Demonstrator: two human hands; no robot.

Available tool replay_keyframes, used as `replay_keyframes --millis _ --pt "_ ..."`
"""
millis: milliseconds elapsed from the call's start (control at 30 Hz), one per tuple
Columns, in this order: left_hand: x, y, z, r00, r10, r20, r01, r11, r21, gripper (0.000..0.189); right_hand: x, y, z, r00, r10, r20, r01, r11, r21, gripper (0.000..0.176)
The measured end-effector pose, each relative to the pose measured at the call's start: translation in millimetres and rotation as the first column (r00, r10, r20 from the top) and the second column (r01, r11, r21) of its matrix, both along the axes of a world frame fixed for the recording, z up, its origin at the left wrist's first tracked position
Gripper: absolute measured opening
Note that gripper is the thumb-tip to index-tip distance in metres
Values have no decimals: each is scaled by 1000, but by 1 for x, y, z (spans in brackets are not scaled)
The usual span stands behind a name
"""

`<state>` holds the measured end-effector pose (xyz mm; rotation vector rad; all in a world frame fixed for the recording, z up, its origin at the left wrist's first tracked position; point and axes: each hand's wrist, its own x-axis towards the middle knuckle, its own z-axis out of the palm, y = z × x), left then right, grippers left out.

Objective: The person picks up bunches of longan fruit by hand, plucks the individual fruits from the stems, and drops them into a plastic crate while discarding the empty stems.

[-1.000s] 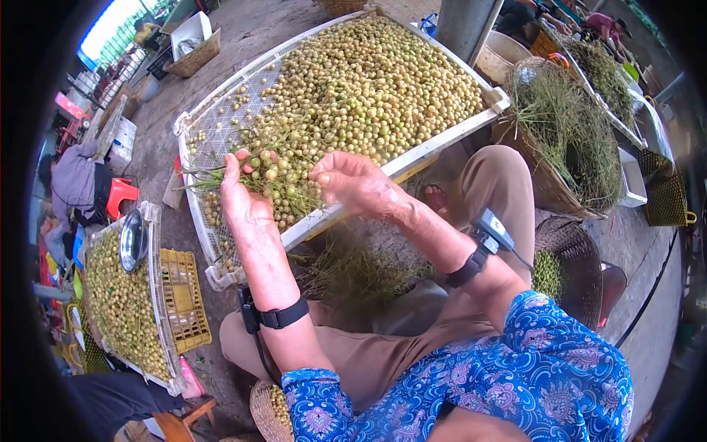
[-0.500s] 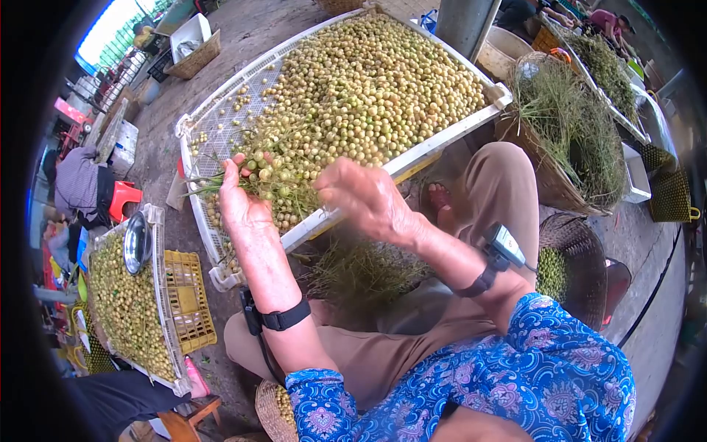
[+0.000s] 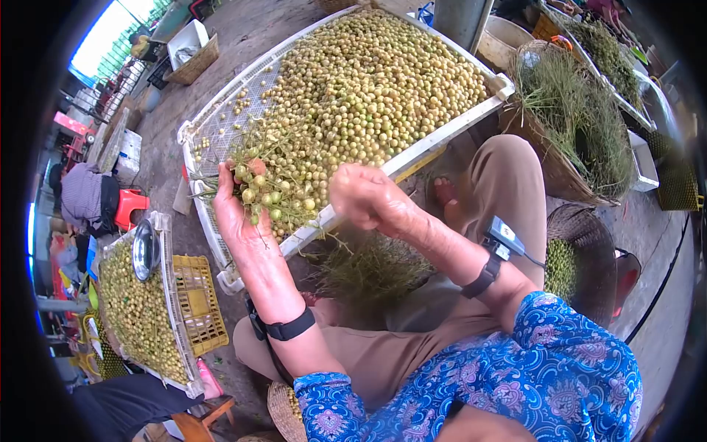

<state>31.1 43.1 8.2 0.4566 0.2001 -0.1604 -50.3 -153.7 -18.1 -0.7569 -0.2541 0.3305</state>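
A white mesh tray (image 3: pixel 265 65) holds a heap of small round yellow-green fruits (image 3: pixel 375 88). Over its near left corner my left hand (image 3: pixel 239 202) grips a bunch of fruits on thin green stems (image 3: pixel 269 191), palm up. To the right, at the tray's near edge, my right hand (image 3: pixel 368 197) is closed, with its fingers curled in; a thin stem lies just below it, and whatever is inside the fingers is hidden. Loose stems (image 3: pixel 368 269) lie in a pile on the ground below my hands.
A basket of stripped stems (image 3: pixel 582 125) stands right of the tray. A metal post (image 3: pixel 458 26) rises behind it. At left are another fruit tray (image 3: pixel 140 309) with a metal bowl (image 3: pixel 146 250), a yellow crate (image 3: pixel 199 302) and a person (image 3: pixel 88 195) by a red stool (image 3: pixel 131 208).
My right hand, blurred and more open before, has closed and shifted slightly right. The bunch in my left hand is turned, with its fruits nearer the wrist. The view has shifted slightly.
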Motion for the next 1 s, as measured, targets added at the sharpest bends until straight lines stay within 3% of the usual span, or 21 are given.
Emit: replay_keyframes --millis 67,100,167,200,333,400,433,500,567,633,667,700,800,900,1000 --pt "-11 -10 10 1000 8 5 -9 996 87 16 1 5 1 995 -48 -83 18 944 -328 18" --pt "-14 -14 13 1000 17 13 -19 986 167 16 3 10 -2 995 -51 -86 20 946 -324 18" --pt "-15 -20 16 1000 20 -8 -18 976 215 16 6 19 -9 970 -38 241 118 937 -328 20" --pt "-15 -22 16 999 29 -25 -21 966 259 17 6 17 -8 973 -18 230 100 930 -353 18" --pt "-8 -14 5 999 -10 51 0 980 199 18 5 -1 -6 975 50 218 14 958 -286 20" --pt "-8 -10 4 997 28 69 -47 958 284 25 8 -12 -7 975 171 142 -174 985 8 21" --pt "-5 -6 1 997 27 71 -46 958 283 25 9 -11 -7 975 170 143 -172 985 7 21" --pt "-4 -3 0 978 -153 145 103 946 306 22 14 -3 -6 997 77 -10 -77 995 -57 23" --pt "-11 -17 1 982 -115 151 52 929 367 20 14 10 -6 993 108 -57 -112 990 -83 21" --pt "-16 -36 11 999 43 -16 -36 952 304 17 13 21 -8 972 175 -159 -196 972 -128 17" --pt "-12 -31 7 1000 4 -13 0 955 297 16 13 22 -10 965 229 -126 -230 973 8 14" --pt "-11 -29 5 1000 8 -14 -3 955 295 16 15 22 -14 964 232 -128 -233 973 6 14" --pt "-6 -22 0 1000 -1 -14 2 994 108 16 19 19 -18 985 116 -125 -118 993 -11 12" --pt "-1 -16 -9 1000 2 3 -2 985 175 15 15 20 -18 993 89 -75 -91 996 -12 11" --pt "4 -15 -11 996 72 -46 -63 981 185 16 15 25 -18 991 12 -134 -19 998 -55 11"
